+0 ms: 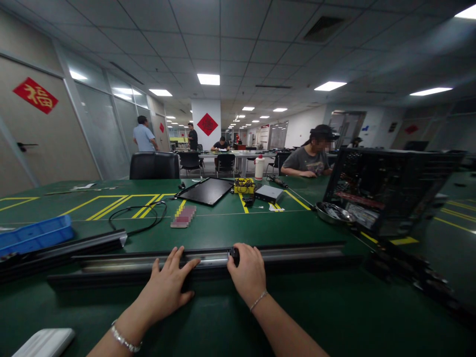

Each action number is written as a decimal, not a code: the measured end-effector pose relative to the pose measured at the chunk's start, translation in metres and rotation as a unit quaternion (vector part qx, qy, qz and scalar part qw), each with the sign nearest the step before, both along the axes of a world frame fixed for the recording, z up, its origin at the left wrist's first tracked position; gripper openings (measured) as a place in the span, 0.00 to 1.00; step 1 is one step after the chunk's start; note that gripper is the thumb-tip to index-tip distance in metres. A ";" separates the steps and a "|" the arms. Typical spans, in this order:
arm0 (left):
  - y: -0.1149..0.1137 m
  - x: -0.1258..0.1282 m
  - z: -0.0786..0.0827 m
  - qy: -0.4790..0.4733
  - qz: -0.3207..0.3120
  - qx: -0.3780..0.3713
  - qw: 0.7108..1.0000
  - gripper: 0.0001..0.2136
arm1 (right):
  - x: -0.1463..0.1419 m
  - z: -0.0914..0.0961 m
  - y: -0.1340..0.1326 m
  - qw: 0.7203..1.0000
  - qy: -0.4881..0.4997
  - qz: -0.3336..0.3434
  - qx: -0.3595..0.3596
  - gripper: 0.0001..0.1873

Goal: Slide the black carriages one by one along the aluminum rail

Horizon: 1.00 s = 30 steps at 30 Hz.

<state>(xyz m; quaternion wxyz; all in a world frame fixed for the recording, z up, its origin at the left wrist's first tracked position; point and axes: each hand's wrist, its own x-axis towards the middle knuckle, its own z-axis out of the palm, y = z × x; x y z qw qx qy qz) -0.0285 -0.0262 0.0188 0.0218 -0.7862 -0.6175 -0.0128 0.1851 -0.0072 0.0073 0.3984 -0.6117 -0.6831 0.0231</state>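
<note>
A long black metal rail (297,253) with a silvery inner channel lies across the green table in front of me. My left hand (168,280) rests with spread fingers on its left half, fingertips touching the rail and channel. Near the rail's middle, my right hand (248,273) is closed around a small black part (234,255) sitting at the channel. The fingers cover much of that part, so its exact kind is hidden. A second dark rail (100,243) lies at the left, its end turned toward my left hand.
A blue plastic tray (37,234) is at the left, with a black cable (139,230) beyond the rails. Further back lie a dark flat panel (208,191) and a grey box (268,194). An open computer case (386,188) and a metal bowl (332,213) stand right; a person sits behind.
</note>
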 end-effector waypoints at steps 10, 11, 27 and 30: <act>0.000 0.001 0.002 0.000 0.004 -0.002 1.000 0.32 | 0.000 0.002 0.000 1.000 -0.012 -0.012 -0.008 0.09; 0.000 0.001 0.001 0.001 0.004 0.000 1.000 0.32 | 0.000 0.003 0.000 1.000 -0.015 -0.016 -0.009 0.09; 0.009 0.000 -0.008 -0.011 0.044 0.046 0.998 0.31 | 0.006 0.003 0.002 0.999 -0.029 -0.029 0.002 0.07; 0.009 0.001 -0.009 -0.011 0.046 0.052 0.997 0.31 | 0.006 0.004 0.002 0.999 -0.032 -0.033 0.005 0.06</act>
